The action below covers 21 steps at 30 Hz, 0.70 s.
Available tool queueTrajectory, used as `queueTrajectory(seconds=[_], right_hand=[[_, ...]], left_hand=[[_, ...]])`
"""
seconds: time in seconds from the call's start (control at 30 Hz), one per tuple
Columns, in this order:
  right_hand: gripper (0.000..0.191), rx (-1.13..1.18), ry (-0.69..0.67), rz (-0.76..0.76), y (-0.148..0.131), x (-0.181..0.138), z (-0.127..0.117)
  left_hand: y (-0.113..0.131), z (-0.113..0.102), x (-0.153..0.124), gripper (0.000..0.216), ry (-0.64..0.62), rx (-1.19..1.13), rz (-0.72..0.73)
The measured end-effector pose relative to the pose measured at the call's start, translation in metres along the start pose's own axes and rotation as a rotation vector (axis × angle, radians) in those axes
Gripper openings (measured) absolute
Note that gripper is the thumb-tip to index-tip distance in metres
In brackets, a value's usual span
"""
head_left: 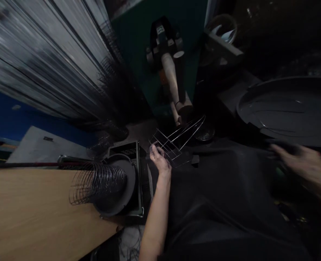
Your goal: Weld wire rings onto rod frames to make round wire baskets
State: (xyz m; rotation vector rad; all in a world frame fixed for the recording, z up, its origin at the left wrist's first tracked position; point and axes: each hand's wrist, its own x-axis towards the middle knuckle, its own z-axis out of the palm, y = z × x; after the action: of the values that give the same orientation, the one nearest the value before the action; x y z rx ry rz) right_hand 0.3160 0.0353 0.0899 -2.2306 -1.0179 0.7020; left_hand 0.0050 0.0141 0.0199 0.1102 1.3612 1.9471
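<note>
My left hand (159,158) is closed around the edge of a bent wire frame (173,143), made of thin crossed metal rods with a longer loop reaching up and to the right. The frame sits just below the copper-coloured arms (173,83) of a green machine (133,47), which looks like a spot welder. I cannot tell whether the frame touches them. Off to the right, my right hand (303,161) is blurred beside a dark object (284,145), near the rim of a large round pan (240,108). Its grip is unclear.
On the left, many curved wires (106,179) hang in a row over a dark round piece (130,188) on a crate (141,203). A wooden board (40,214) lies at lower left. Bundled long metal rods (59,47) fill the upper left. Dark cloth (217,203) covers my lap.
</note>
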Motion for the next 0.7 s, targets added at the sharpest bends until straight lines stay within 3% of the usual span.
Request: queueTrajectory(seconds=[0.1, 0.17, 0.27, 0.43, 0.5, 0.7], right_hand=[[0.018, 0.303, -0.345, 0.129, -0.036, -0.026, 0.05], [0.015, 0.491, -0.493, 0.166, -0.061, -0.044, 0.078], [0.003, 0.618, -0.553, 0.206, -0.085, -0.061, 0.108], [0.048, 0.772, -0.604, 0.138, -0.093, -0.066, 0.125], [0.055, 0.815, -0.605, 0.125, -0.093, -0.067, 0.126], [0.046, 0.813, -0.65, 0.194, -0.093, -0.07, 0.124]], left_hand=[[0.003, -0.002, 0.001, 0.047, 0.022, 0.029, -0.006], [0.005, -0.003, 0.002, 0.049, 0.033, 0.031, -0.004], [0.006, -0.006, 0.005, 0.049, 0.037, 0.03, -0.004], [0.0, -0.011, 0.012, 0.049, 0.058, 0.046, -0.012], [-0.004, -0.013, 0.014, 0.05, 0.056, 0.04, -0.032], [-0.01, -0.014, 0.016, 0.041, 0.075, -0.009, -0.097]])
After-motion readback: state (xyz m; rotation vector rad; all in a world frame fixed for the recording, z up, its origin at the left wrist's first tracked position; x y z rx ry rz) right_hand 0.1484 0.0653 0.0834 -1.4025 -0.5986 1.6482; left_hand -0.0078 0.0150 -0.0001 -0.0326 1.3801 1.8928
